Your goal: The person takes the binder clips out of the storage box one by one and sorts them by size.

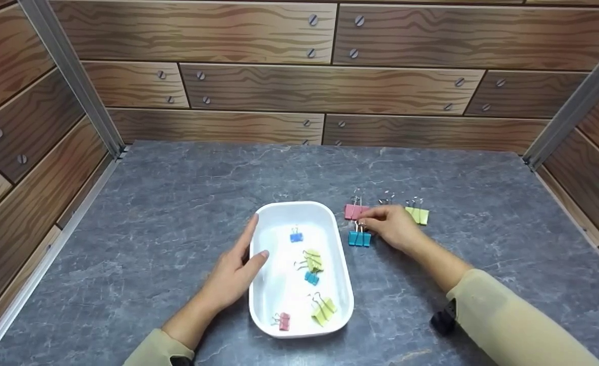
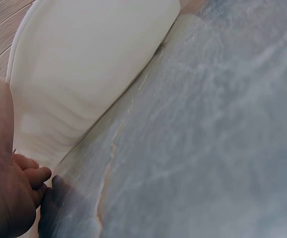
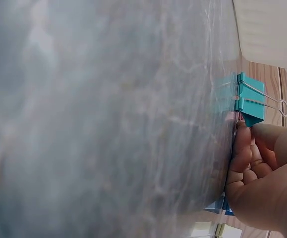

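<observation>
My left hand (image 1: pixel 231 277) holds the left side of a white tray (image 1: pixel 348 284), thumb over the rim and index finger along the outer wall. Inside lie a blue binder clip (image 1: pixel 296 237), a small teal one (image 1: pixel 311 278), a pink one (image 1: pixel 284 321) and two yellow-green clips (image 1: pixel 323 311). To the right of the tray, my right hand (image 1: pixel 396 226) pinches the right end of a pink binder clip (image 1: pixel 354 211) with thumb and index fingertips. A larger teal binder clip (image 3: pixel 251 99) stands right in front of those fingertips, its wire handles free.
A yellow-green binder clip (image 1: pixel 417 215) stands behind the right hand. Beside it, wire handles (image 1: pixel 387 199) show above the knuckles; in the right wrist view a blue clip (image 3: pixel 227 206) peeks out below the hand. Wood-patterned walls (image 1: pixel 259 89) border the grey marbled table (image 1: pixel 177 193).
</observation>
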Demonstrator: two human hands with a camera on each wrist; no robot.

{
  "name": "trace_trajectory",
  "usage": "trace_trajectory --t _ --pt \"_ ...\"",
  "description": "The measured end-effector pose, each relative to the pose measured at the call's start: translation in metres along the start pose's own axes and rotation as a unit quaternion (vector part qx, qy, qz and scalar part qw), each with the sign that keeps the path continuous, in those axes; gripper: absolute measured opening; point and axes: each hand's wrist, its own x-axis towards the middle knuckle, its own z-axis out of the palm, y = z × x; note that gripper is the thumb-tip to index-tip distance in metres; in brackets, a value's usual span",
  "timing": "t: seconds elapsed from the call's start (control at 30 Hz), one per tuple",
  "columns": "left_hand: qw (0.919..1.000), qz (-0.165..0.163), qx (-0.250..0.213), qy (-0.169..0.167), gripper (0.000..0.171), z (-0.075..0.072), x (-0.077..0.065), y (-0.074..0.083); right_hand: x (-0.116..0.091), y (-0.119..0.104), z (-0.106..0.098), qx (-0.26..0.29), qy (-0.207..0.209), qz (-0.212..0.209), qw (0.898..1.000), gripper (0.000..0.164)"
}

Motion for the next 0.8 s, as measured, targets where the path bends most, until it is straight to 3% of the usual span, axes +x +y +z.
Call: trace_trajectory --t 0.43,0.8 --pt "1.0 -0.003 0.001 -0.006 0.073 -0.001 0.0 -0.001 -0.005 0.001 -0.004 0.03 -0.012 0.001 0.999 0.018" --pt "0.9999 -0.009 -0.001 -0.008 0.074 -0.001 0.0 0.0 -0.013 -0.014 -0.022 0.054 -0.009 0.008 0.998 0.021"
